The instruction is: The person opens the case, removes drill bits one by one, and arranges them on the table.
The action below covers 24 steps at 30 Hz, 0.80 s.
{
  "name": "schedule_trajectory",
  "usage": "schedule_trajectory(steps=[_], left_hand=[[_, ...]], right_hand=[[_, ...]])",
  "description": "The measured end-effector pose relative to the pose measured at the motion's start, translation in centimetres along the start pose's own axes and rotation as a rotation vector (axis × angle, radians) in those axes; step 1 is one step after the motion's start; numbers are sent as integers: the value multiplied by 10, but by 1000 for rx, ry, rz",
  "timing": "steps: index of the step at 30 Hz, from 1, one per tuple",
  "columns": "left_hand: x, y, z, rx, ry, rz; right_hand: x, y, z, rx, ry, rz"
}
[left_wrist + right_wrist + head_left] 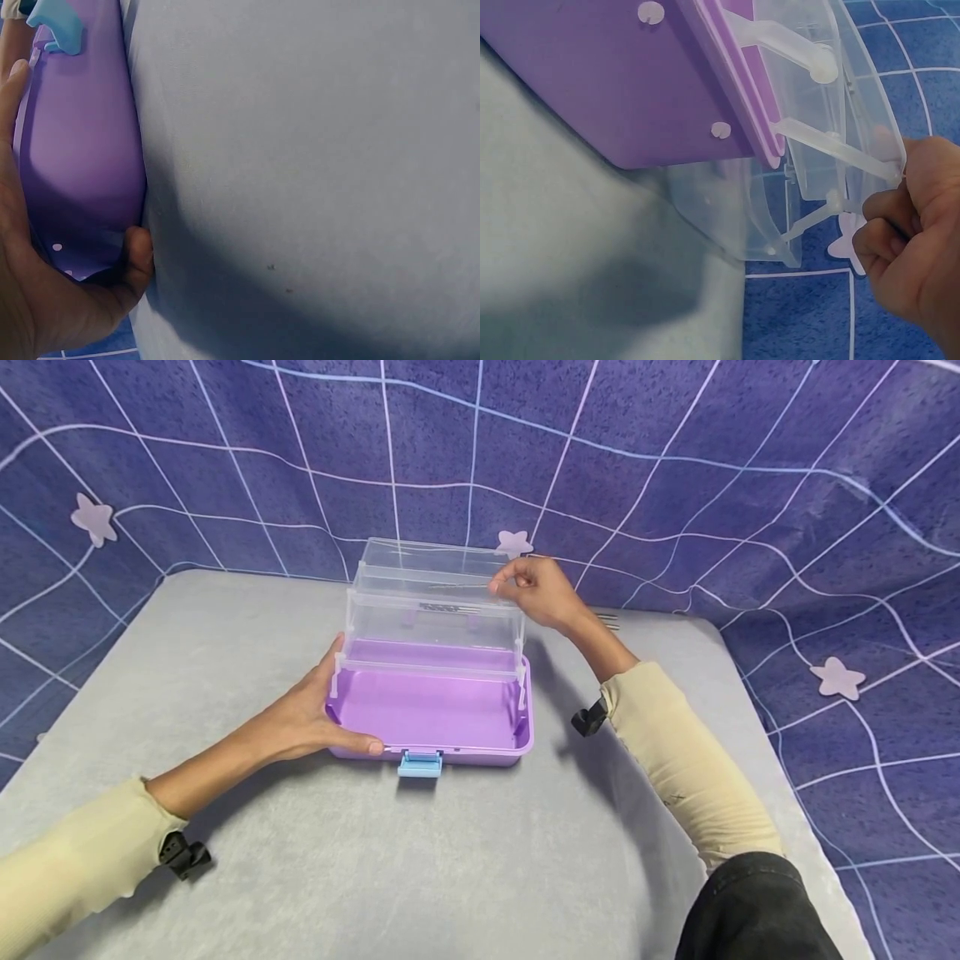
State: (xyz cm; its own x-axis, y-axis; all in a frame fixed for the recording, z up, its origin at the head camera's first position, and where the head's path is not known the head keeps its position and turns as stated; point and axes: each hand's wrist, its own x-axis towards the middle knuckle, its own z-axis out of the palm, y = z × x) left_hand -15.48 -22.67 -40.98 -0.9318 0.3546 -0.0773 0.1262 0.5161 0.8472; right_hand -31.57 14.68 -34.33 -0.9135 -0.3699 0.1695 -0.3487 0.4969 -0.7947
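A purple toolbox (420, 706) stands unlatched, its clear cantilever trays (435, 631) raised in tiers above the base. My left hand (303, 714) grips the left end, thumb along the front rim and fingers round the side. Over the upper tray, my right hand (542, 593) pinches a thin metal rod (459, 586) that points left, held roughly level. Several slim fluted bits (450, 608) with silver ends lie together in a tray just below it. In the right wrist view the curled fingers are right at the tray's end, and the rod is hidden.
A blue latch (420, 764) hangs down at the front of the box. Behind my right wrist, several silver rods (609, 622) lie on the grey cloth-covered table (480, 868). A purple-blue grid-patterned curtain (637, 460) with stars rises behind the table's back edge.
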Motion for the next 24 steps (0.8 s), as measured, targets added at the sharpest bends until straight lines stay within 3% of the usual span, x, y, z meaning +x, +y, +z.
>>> schedule_trajectory(steps=[18,24], left_hand=[[2,-4,2,-33,14,13],[2,-4,3,-30,17,17]], right_hand=[[-10,10,-4,187,118,103],[-16,14,-8,214,162,102]])
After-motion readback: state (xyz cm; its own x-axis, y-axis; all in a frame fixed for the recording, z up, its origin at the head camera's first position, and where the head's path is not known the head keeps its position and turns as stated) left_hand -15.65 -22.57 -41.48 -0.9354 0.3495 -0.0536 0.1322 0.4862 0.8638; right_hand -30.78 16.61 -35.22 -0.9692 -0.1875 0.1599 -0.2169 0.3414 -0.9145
